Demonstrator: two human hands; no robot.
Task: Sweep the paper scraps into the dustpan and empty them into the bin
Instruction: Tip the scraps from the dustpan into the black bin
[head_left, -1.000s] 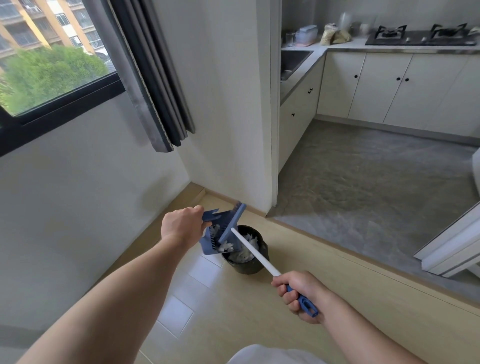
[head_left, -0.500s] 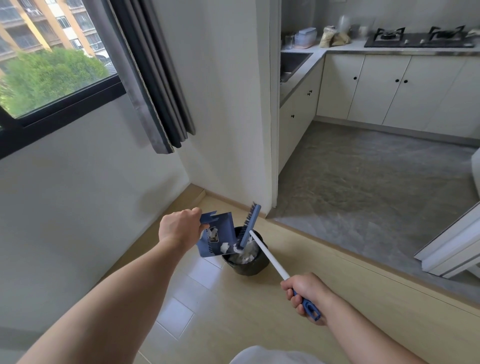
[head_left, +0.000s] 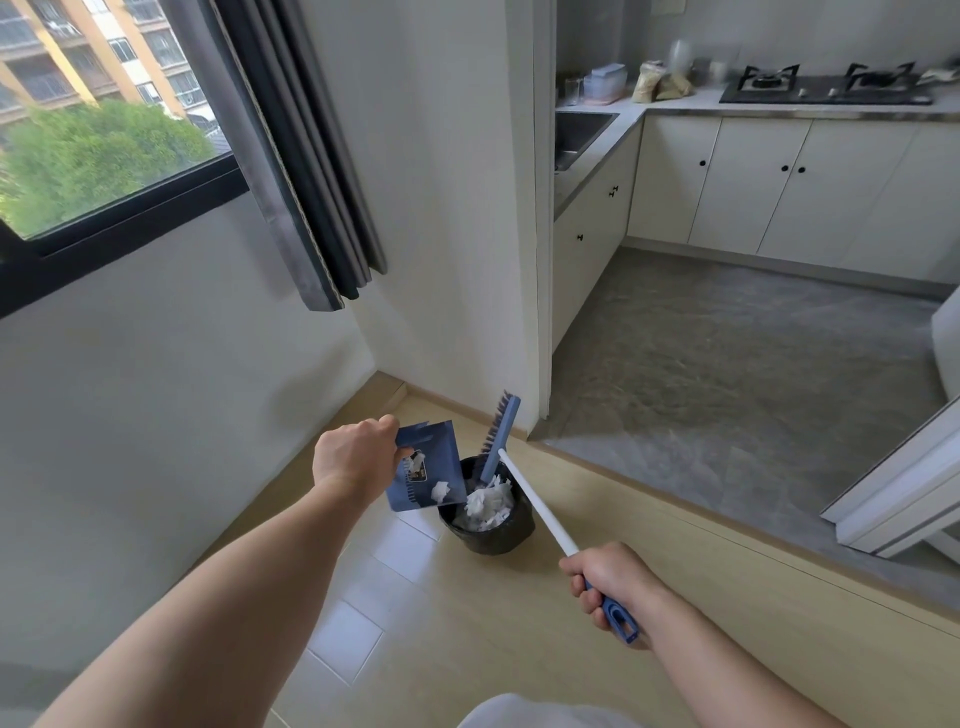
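Over the black bin (head_left: 488, 525) on the pale wood-look floor (head_left: 467, 634), the left hand (head_left: 353, 457) is closed in a fist around the top edge of a blue dustpan (head_left: 428, 475) and holds it tilted steeply, its lower lip just above the bin's near-left rim. A white paper scrap (head_left: 440, 489) clings to the pan near that lip; another small piece sits higher up by a dark label. The right hand (head_left: 610, 584) is wrapped tight around the blue grip of a broom handle (head_left: 537, 506) — the white shaft runs up and to the left to the blue broom head (head_left: 500, 436), which stands nearly upright with its lower end dipping into the bin's mouth, bristles facing the dustpan. Inside the bin lies a heap of white paper scraps (head_left: 488, 504).

The bin stands near the corner of a white wall (head_left: 441, 208). To the left hangs a grey curtain (head_left: 306, 156) beside a dark-framed window (head_left: 104, 130) — trees and a building outside. To the right, grey floor leads into a kitchen with cream cabinets (head_left: 753, 182), a sink (head_left: 576, 130) and a gas hob (head_left: 826, 85).
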